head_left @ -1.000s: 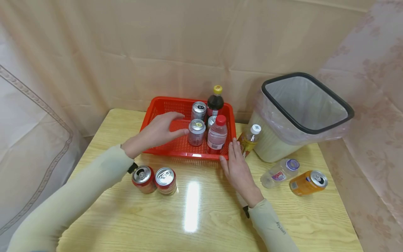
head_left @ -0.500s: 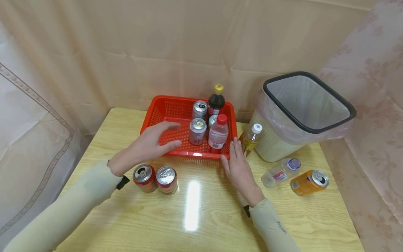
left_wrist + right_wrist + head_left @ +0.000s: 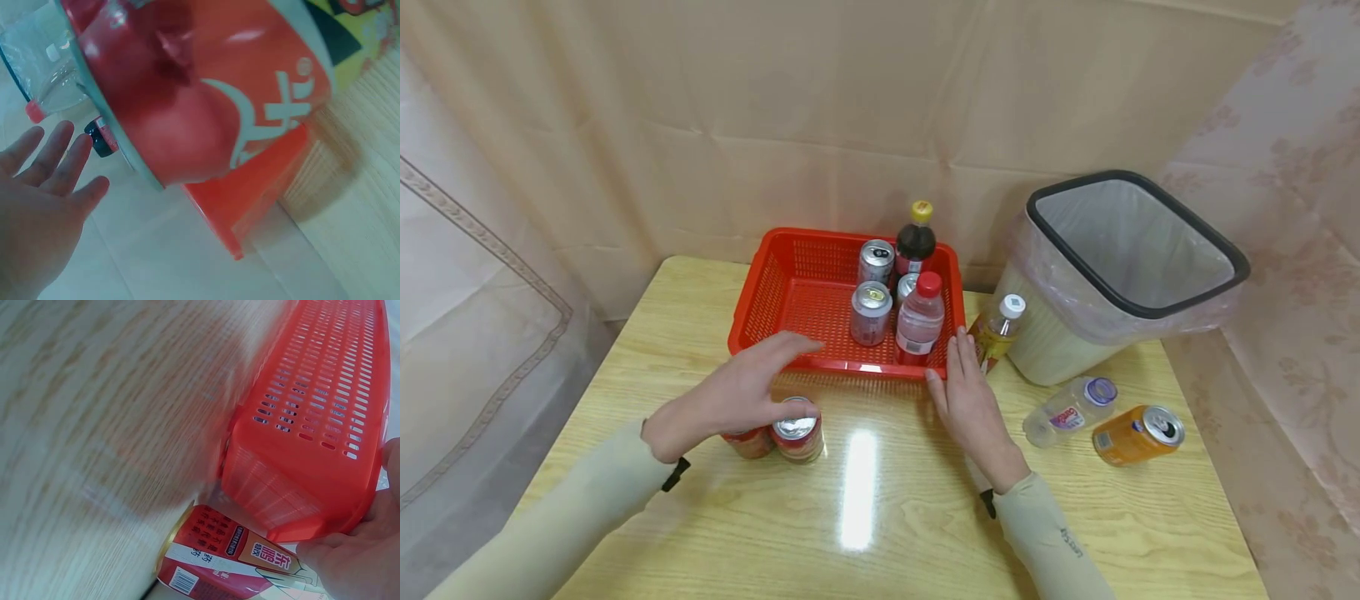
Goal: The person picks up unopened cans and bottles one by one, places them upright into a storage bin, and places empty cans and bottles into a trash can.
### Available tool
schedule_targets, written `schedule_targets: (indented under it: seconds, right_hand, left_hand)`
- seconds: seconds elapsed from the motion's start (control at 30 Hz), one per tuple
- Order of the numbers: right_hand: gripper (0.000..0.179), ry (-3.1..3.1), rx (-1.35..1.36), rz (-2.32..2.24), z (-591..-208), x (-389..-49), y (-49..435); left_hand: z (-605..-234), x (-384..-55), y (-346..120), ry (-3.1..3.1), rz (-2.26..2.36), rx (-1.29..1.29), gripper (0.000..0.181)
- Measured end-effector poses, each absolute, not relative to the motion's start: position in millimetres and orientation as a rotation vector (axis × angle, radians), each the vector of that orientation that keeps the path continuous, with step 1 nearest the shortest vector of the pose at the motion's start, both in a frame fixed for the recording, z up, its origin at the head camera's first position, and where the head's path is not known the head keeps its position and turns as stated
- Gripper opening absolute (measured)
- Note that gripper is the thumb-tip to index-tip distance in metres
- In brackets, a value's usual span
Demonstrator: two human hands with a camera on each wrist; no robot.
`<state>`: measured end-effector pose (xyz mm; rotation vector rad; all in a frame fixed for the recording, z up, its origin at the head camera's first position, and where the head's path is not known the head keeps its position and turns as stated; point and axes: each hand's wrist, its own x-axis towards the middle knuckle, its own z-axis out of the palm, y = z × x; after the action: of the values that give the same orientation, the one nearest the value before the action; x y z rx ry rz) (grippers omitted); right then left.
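Judging red basket (image 3: pixel 820 250) light, stiff, best lifted by rim. My right hand (image 3: pixel 973 408) rests on its near right corner, fingers straight, together. My left hand (image 3: pixel 737 396) hovers spread, empty. Below it, near side of basket, left red can (image 3: pixel 750 445) and right red can (image 3: pixel 801 446): likely light, slick, easily dented; take round middle.

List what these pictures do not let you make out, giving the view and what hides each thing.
Head view: the top of the left red can, hidden by the left hand.
Head view: most of the rear silver can, hidden by the red-capped bottle.
Left wrist view: the full outline of the large red can, cut off by the top edge.
Right wrist view: the rest of the right hand, cut off by the right edge.
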<state>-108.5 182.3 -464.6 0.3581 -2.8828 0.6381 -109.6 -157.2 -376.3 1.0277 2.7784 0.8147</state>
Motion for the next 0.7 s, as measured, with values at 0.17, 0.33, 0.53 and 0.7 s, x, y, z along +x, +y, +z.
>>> schedule_targets:
  seconds: [0.17, 0.33, 0.53, 0.7]
  right_hand:
    - [0.075, -2.901, 0.346, 0.642, -464.8, -108.4, 182.2]
    - [0.075, -2.915, 0.336, 0.646, -463.5, -107.7, 182.0]
    - [0.075, -2.926, 0.328, 0.649, -463.4, -107.5, 181.9]
    - [0.075, -2.925, 0.326, 0.645, -463.7, -107.9, 182.1]
  left_hand:
    - [-380.2, -104.9, -157.9, 2.759, 0.691, 1.120, 0.087]
    - [-384.7, -102.7, -156.5, 2.752, 0.588, 1.209, 0.091]
    - [-388.9, -101.8, -154.3, 2.725, 0.447, 1.274, 0.095]
    - [-391.0, -101.9, -151.9, 2.690, 0.336, 1.301, 0.100]
